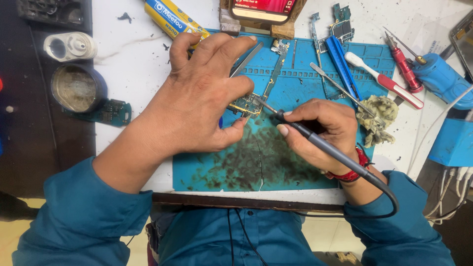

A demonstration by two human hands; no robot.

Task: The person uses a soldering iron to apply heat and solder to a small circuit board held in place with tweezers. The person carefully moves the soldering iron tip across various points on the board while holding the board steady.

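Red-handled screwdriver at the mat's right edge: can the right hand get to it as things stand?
Probably yes, once freed: the right hand grips the soldering iron, and the red-handled screwdriver lies uncovered just beyond it, above the wadded cloth.

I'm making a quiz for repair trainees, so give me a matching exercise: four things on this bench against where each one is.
Things:
1. soldering iron
2. circuit board
3. yellow tube
4. round tin

Places:
A. on the dark surface left of the mat
B. in the right hand
C. under the left hand, on the blue mat
D. top of the white table, above the left hand

Pairs: 1-B, 2-C, 3-D, 4-A
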